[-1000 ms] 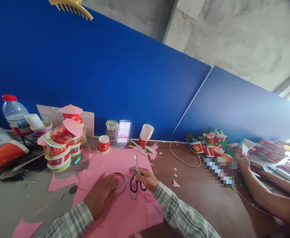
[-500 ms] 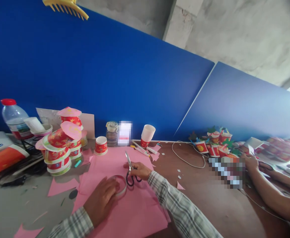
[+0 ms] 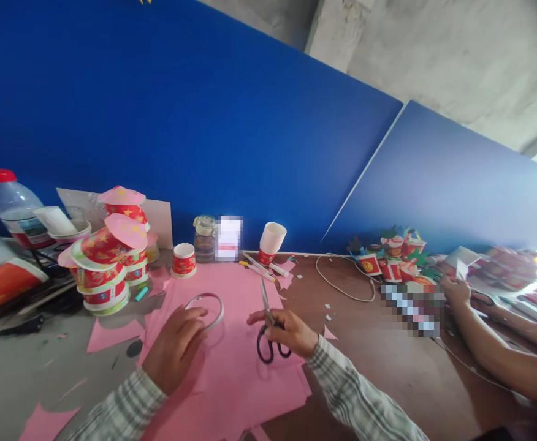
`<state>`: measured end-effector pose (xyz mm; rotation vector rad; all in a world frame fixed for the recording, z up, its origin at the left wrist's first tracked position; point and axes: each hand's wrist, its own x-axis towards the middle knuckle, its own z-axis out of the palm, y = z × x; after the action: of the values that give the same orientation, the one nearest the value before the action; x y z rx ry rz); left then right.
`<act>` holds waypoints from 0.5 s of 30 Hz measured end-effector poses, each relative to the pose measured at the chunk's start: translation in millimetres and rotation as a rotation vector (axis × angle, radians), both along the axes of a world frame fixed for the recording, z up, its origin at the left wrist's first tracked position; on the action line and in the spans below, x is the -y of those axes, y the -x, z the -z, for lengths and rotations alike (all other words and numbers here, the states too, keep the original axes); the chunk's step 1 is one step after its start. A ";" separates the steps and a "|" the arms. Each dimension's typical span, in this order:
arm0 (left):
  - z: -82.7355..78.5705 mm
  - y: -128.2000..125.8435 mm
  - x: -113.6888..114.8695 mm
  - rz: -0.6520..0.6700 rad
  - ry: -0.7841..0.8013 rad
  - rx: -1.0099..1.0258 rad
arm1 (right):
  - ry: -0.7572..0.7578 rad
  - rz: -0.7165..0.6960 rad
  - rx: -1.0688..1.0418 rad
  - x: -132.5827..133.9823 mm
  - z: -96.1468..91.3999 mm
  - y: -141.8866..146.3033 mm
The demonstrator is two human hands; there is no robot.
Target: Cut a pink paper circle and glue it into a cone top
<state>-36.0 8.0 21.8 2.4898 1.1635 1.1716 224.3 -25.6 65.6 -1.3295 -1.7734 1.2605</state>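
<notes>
My left hand (image 3: pixel 173 348) grips a thin ring, apparently a roll of clear tape (image 3: pixel 206 306), and holds it just above the pink paper sheets (image 3: pixel 232 373). My right hand (image 3: pixel 288 331) is closed around black-handled scissors (image 3: pixel 266 331), blades pointing away from me, to the right of the ring. Both hands are over the pink paper in the middle of the table.
A stack of red paper cups with pink lids (image 3: pixel 107 257) stands at the left, with a water bottle (image 3: pixel 13 205) behind. Single cups (image 3: pixel 183 260), a jar (image 3: pixel 203 236) and pens (image 3: pixel 259 268) line the blue wall. Another person's hands (image 3: pixel 457 293) work among decorated cups (image 3: pixel 390 263) at right.
My left hand lifted the ring off the paper and shifted it left. My right hand moved the scissors right, away from the ring.
</notes>
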 end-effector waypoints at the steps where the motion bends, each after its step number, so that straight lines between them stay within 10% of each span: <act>1: -2.3 1.1 -1.0 -0.020 0.008 0.027 | 0.015 -0.020 0.040 6.4 3.0 2.0; 9: 4.9 -7.6 6.8 0.054 0.005 -0.058 | 0.011 -0.165 0.072 22.1 16.3 18.0; 15: 15.3 -15.3 16.2 0.196 0.011 -0.241 | 0.008 0.131 -0.105 -5.2 21.5 -0.3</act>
<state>-20.7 -8.2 6.4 2.7202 0.9436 0.8325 224.7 -20.4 44.1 -1.3356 -1.5853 1.2431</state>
